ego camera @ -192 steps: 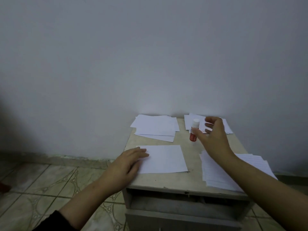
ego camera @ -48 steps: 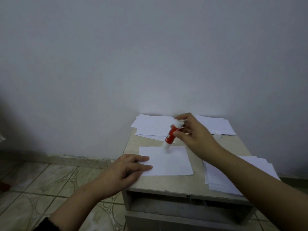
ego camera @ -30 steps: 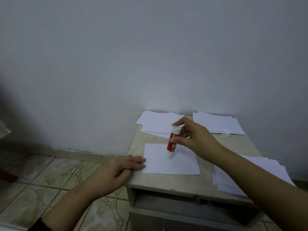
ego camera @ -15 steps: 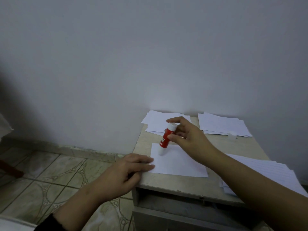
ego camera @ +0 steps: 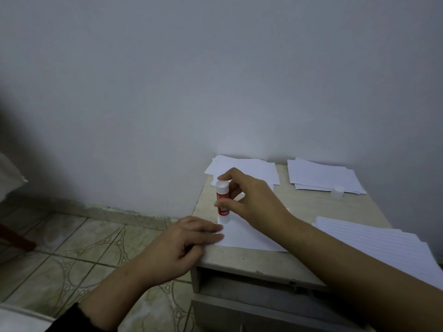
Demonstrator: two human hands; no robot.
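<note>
A single white sheet [ego camera: 247, 234] lies on the small beige cabinet top [ego camera: 304, 207]. My right hand [ego camera: 254, 200] grips a red-and-white glue stick [ego camera: 223, 202], held upright with its lower end touching the sheet's far left corner. My left hand [ego camera: 182, 243] rests at the cabinet's left edge, its straight fingers pressing the sheet's near left corner flat. The glue stick's cap [ego camera: 337, 191] stands apart at the back right.
Stacks of white paper lie at the back left [ego camera: 254, 168], back right [ego camera: 321, 176] and near right [ego camera: 383, 245] of the top. A drawer [ego camera: 251, 293] below stands slightly open. A plain wall rises behind; tiled floor [ego camera: 79, 245] spreads to the left.
My right hand has slid the glue stick along the sheet from its middle to the far left corner and stood it upright. My left hand keeps pressing the sheet. The view has shifted left.
</note>
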